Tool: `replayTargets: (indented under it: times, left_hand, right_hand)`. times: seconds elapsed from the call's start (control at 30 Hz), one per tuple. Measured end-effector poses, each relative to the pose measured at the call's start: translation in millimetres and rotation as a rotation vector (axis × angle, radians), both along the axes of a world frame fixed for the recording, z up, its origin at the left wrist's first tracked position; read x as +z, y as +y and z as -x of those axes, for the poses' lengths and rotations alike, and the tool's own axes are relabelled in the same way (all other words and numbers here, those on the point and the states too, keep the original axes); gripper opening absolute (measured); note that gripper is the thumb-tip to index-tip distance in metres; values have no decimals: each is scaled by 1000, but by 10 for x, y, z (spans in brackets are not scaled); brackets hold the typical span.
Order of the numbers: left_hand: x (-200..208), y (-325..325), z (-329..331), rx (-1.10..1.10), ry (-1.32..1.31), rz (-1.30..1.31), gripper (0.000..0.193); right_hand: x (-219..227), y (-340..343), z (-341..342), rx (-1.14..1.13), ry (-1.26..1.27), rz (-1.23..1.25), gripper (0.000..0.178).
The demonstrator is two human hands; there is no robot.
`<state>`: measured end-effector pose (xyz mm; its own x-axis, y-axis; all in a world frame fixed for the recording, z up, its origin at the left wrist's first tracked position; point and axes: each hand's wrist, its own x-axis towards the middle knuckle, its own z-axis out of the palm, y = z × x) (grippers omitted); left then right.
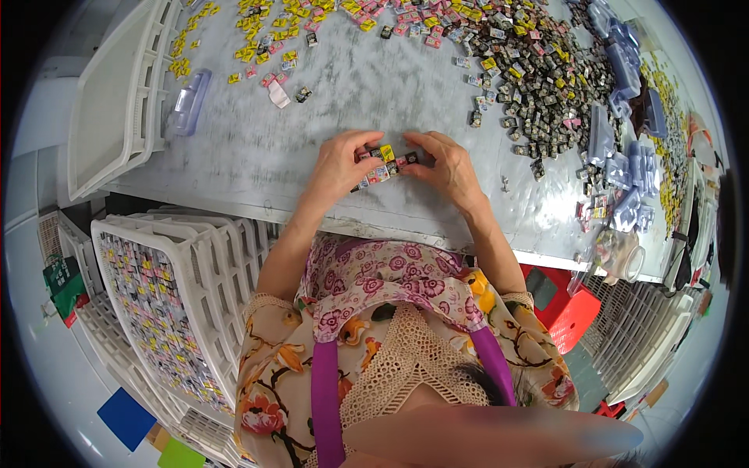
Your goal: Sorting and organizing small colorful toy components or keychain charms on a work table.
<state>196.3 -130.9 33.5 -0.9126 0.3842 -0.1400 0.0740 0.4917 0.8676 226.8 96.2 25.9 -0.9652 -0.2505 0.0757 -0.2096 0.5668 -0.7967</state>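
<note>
Between my two hands lies a tight little block of tiny boxes (pixel 380 173), black, pink, white and yellow, low over the grey table (pixel 250 156) near its front edge. My left hand (pixel 341 162) pinches the block's left side, fingers curled around the back. At the right end, my right hand (pixel 450 168) has its thumb and bent fingers closed on a dark tiny box (pixel 411 157) against the block. The fingertips partly hide the block's ends. One yellow tiny box (pixel 386 152) stands out at its far side.
A heap of loose tiny boxes (pixel 546 86) spreads over the far right. Clear plastic cases (pixel 624 66) lie along the right; another clear case (pixel 192 101) is at left. A white crate (pixel 117 101) leans at the table's left. Below stands a filled crate (pixel 148 296); a red stool (pixel 573 316) is right.
</note>
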Motion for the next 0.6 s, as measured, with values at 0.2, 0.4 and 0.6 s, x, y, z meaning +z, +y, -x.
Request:
replayTargets:
  times: [0.2,0.4,0.6]
  left_hand:
    - [-41,-144,52,47,-260,-56,41]
    - [-71,-316,-54,-62,-453,-379,45]
    - [253,-751,-560,167,-466,-524,40]
  right_hand:
    - [20,-51,67,47,-138,137,39]
    - [213,-106,-26,-57,-580,300,29]
    - [320,-474,95,122,-648,593,26]
